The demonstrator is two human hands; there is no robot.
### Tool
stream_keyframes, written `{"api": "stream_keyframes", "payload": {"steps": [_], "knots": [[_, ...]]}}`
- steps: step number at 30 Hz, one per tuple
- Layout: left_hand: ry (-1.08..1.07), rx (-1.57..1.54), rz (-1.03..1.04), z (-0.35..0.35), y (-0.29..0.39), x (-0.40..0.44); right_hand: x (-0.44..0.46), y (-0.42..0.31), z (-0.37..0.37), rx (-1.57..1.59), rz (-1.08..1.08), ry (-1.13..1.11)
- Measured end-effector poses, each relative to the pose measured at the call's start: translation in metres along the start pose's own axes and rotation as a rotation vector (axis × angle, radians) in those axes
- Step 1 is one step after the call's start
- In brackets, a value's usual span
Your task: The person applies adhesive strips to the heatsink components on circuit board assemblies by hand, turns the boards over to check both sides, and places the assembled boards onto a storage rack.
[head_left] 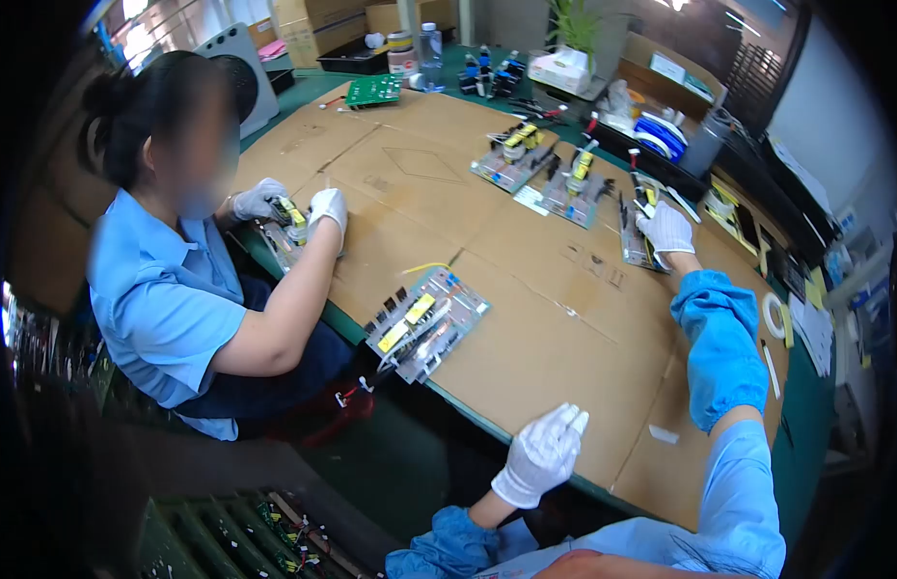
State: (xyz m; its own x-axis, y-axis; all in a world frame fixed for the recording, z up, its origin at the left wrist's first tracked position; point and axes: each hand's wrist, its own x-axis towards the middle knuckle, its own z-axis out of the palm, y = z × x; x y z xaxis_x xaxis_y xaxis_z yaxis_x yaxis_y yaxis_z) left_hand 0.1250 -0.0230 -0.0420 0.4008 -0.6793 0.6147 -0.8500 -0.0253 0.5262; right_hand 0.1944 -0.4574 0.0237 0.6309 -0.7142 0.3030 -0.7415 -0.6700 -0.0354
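My right hand (667,232), in a white glove and blue sleeve cover, reaches far across the table. Its fingers are closed on a circuit board (634,245) at the right, partly hidden beneath the hand. My left hand (543,452), also gloved, is at the near table edge with its fingers stretched out and nothing in it. Between me and the co-worker lies another circuit board (439,314) with yellow-taped parts and a yellow wire. Two more boards, a left one (511,164) and a right one (574,193), lie farther back.
A co-worker (178,280) sits at the left, gloved hands on a board (280,236). Cardboard (410,212) covers the green table. At the back are a green board (373,90), a bottle (430,58) and black parts (492,72). A tape roll (774,316) lies right.
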Motion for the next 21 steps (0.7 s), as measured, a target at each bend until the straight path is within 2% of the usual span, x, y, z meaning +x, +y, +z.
{"api": "stream_keyframes", "payload": {"steps": [5, 7, 9, 12, 15, 17, 19, 21], "knots": [[0.026, -0.035, 0.023, 0.0, 0.002, 0.006, -0.13, 0.014, -0.078, 0.144, -0.075, -0.278], [0.064, -0.011, 0.057, 0.0, 0.004, 0.008, -0.195, 0.031, -0.089, 0.179, -0.167, -0.281], [0.089, 0.008, 0.057, 0.002, 0.005, 0.007, -0.255, 0.025, -0.132, 0.157, -0.258, -0.44], [0.117, 0.029, 0.058, 0.003, 0.007, 0.005, -0.326, 0.022, -0.169, 0.068, -0.371, -0.507], [0.105, 0.004, 0.003, 0.008, 0.003, -0.002, -0.379, 0.046, -0.165, 0.107, -0.542, -0.332], [0.043, 0.01, 0.041, 0.004, 0.009, -0.003, -0.396, 0.047, -0.172, 0.097, -0.465, -0.322], [-0.009, -0.014, 0.04, 0.0, 0.024, -0.011, -0.412, 0.058, -0.169, 0.216, -0.447, -0.271], [-0.061, 0.041, 0.04, -0.002, 0.043, -0.018, -0.424, 0.065, -0.163, 0.377, -0.448, -0.023]]}}
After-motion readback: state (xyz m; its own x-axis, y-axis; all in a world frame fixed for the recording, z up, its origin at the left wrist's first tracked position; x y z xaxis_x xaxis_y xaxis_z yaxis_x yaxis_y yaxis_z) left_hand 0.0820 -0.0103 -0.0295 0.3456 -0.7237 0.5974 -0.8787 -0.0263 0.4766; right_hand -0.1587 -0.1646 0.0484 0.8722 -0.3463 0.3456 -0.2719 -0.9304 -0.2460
